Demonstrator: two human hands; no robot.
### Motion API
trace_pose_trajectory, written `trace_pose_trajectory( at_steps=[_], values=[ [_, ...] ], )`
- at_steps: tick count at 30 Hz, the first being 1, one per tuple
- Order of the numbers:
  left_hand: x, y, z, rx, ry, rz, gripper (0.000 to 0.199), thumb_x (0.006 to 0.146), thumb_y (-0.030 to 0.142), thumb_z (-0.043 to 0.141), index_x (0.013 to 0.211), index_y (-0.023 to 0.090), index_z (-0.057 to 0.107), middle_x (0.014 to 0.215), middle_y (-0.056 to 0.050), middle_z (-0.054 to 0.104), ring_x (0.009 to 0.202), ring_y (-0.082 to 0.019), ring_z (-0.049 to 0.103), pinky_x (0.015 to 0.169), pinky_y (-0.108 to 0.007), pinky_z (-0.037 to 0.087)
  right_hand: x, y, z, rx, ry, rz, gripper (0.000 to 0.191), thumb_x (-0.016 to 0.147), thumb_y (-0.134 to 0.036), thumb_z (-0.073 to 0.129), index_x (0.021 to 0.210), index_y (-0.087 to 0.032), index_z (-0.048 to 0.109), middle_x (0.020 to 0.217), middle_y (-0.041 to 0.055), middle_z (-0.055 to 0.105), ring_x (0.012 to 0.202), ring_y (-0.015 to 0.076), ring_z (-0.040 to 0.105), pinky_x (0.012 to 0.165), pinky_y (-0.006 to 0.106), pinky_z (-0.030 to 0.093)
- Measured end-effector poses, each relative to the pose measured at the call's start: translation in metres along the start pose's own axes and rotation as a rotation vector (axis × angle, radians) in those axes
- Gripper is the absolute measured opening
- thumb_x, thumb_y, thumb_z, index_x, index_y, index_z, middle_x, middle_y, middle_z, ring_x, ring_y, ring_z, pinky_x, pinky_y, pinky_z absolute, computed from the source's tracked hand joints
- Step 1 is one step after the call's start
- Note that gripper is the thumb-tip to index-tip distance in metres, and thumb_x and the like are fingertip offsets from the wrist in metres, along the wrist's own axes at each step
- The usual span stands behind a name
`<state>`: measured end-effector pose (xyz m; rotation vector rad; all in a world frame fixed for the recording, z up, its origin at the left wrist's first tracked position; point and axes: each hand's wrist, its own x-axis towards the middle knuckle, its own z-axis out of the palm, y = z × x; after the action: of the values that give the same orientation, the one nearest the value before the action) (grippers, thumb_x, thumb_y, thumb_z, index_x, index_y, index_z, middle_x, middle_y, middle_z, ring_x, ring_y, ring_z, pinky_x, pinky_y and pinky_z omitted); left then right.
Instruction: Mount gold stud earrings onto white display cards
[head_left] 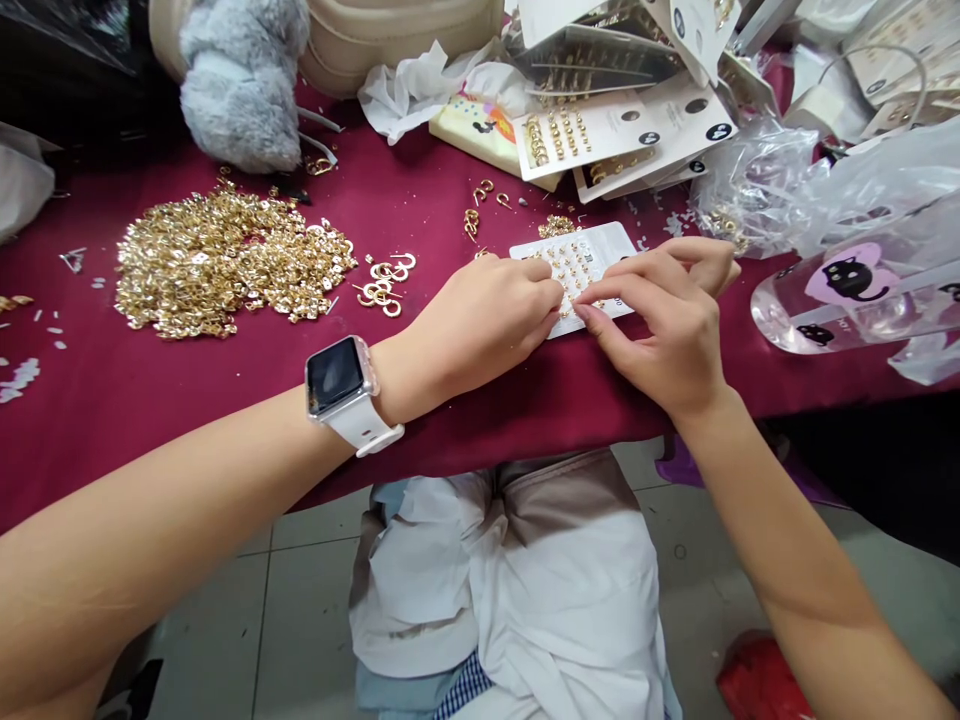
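Observation:
A white card (611, 240) with rows of small gold earrings lies on the dark red cloth (480, 410). My left hand (487, 315), below a wrist with a white-strapped watch (335, 378), is closed over the card's left part; anything between its fingertips is hidden. My right hand (660, 320) reaches over the card's right side, thumb and index finger pinched together at its lower middle. What they pinch is too small to make out. Just above the card is a small heap of gold pieces (556, 226).
A large pile of gold pieces (217, 260) and several gold hoops (386, 285) lie on the left. Filled earring cards (585, 135) are stacked at the back. A clear bottle (847, 290) lies at the right near plastic bags (757, 180). A grey plush (244, 85) sits at back left.

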<state>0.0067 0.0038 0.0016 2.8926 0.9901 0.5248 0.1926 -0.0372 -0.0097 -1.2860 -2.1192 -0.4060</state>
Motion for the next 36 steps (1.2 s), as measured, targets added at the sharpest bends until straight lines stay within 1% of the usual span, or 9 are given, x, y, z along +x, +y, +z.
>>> trace_pose_trajectory(
  at_steps=[4,8,12,16,22,26,29,36],
  values=[
    [-0.0005,0.0001,-0.0001,-0.005,0.006,0.010,0.027,0.094,0.023,0.044,0.085,0.011,0.067,0.080,-0.005,0.063,0.069,-0.015,0.060,0.065,-0.027,0.042,-0.0005,-0.0003,0.0002,-0.002,-0.030,0.021,0.012,0.088,-0.028,0.060,0.080,-0.024,0.068,0.083,0.0061,0.069,0.099,0.0298,0.055,0.086,0.049,0.041],
    [-0.0011,-0.0003,-0.0003,-0.009,-0.001,0.024,0.026,0.093,0.021,0.044,0.084,0.012,0.066,0.079,-0.005,0.063,0.069,-0.014,0.059,0.065,-0.027,0.042,0.0001,-0.0009,0.0007,0.019,-0.031,0.040,0.012,0.088,-0.029,0.060,0.079,-0.024,0.067,0.084,0.0073,0.068,0.099,0.0310,0.055,0.085,0.050,0.040],
    [-0.0013,-0.0013,0.0003,-0.016,0.021,0.050,0.027,0.093,0.020,0.042,0.084,0.012,0.066,0.077,-0.005,0.062,0.068,-0.014,0.058,0.066,-0.027,0.043,0.0008,-0.0002,0.0003,0.036,-0.055,0.049,0.011,0.088,-0.028,0.059,0.080,-0.025,0.067,0.085,0.0071,0.068,0.101,0.0314,0.054,0.087,0.052,0.039],
    [-0.0003,-0.0006,0.0001,-0.021,0.012,0.041,0.027,0.093,0.019,0.042,0.082,0.012,0.066,0.073,-0.006,0.061,0.068,-0.015,0.058,0.067,-0.029,0.042,0.0011,0.0006,-0.0008,0.037,-0.069,0.049,0.012,0.088,-0.029,0.059,0.080,-0.025,0.067,0.086,0.0067,0.069,0.101,0.0312,0.054,0.088,0.051,0.038],
    [0.0006,0.0010,-0.0002,-0.040,0.008,0.017,0.027,0.092,0.019,0.042,0.080,0.012,0.066,0.073,-0.005,0.062,0.067,-0.015,0.058,0.068,-0.030,0.041,0.0012,0.0019,0.0002,0.065,-0.089,0.057,0.012,0.088,-0.028,0.058,0.081,-0.026,0.067,0.087,0.0067,0.069,0.102,0.0313,0.054,0.088,0.052,0.040],
    [0.0002,0.0001,0.0005,-0.028,0.021,0.036,0.027,0.092,0.019,0.042,0.082,0.012,0.066,0.073,-0.005,0.062,0.066,-0.014,0.058,0.066,-0.029,0.041,0.0017,0.0031,0.0011,0.050,-0.076,0.036,0.012,0.088,-0.029,0.058,0.080,-0.026,0.066,0.085,0.0064,0.069,0.100,0.0306,0.055,0.086,0.050,0.042],
    [0.0002,-0.0002,0.0001,-0.001,0.026,0.053,0.027,0.091,0.019,0.042,0.082,0.012,0.066,0.072,-0.005,0.062,0.066,-0.014,0.058,0.065,-0.029,0.041,0.0025,0.0032,0.0008,0.044,-0.095,0.038,0.013,0.089,-0.030,0.057,0.081,-0.026,0.066,0.085,0.0060,0.069,0.100,0.0299,0.055,0.085,0.049,0.042],
    [0.0002,-0.0002,-0.0010,-0.015,0.015,0.044,0.029,0.090,0.019,0.040,0.081,0.013,0.066,0.072,-0.005,0.062,0.068,-0.015,0.059,0.068,-0.030,0.042,0.0038,0.0038,0.0011,0.067,-0.111,0.029,0.015,0.090,-0.031,0.055,0.081,-0.026,0.066,0.086,0.0056,0.070,0.101,0.0295,0.056,0.086,0.049,0.041]
  ],
)
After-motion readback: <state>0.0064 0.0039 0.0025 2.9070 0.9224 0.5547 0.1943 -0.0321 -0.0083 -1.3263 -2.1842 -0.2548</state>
